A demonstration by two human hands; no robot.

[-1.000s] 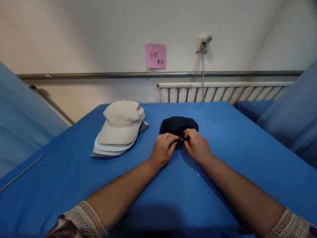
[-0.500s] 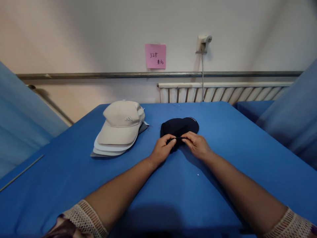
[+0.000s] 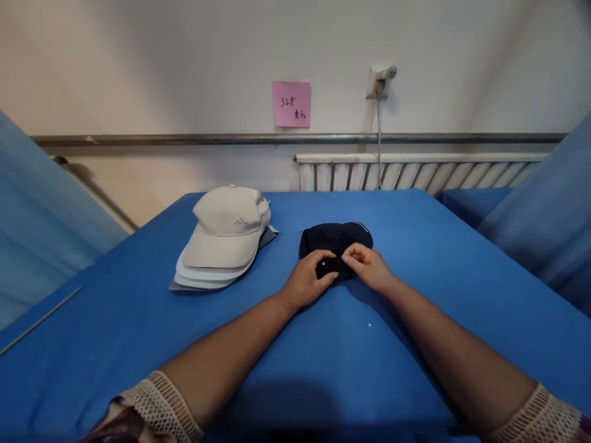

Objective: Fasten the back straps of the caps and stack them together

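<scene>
A dark navy baseball cap (image 3: 329, 236) lies on the blue-covered table, its brim pointing away to the right with small white marks on the edge. My left hand (image 3: 307, 280) rests at the cap's near left edge, thumb and forefinger spread apart along its back. Between them a small white dot shows on the black fabric. My right hand (image 3: 369, 267) has thumb and fingertips pinched together at the near edge, on what looks like the cap's back strap. The exact bit of cloth in that pinch is too small to make out.
To the left sits a stack of caps (image 3: 229, 212), a beige one on top of white and grey ones. A thin stick (image 3: 41, 320) lies at the table's left edge. Blue curtains (image 3: 41, 227) hang at both sides. A radiator (image 3: 415, 172) stands behind the table (image 3: 277, 375).
My left thumb and forefinger have parted from their pinch on the cap's near edge. The near part has turned, showing a white dot. My right hand stays pinched there.
</scene>
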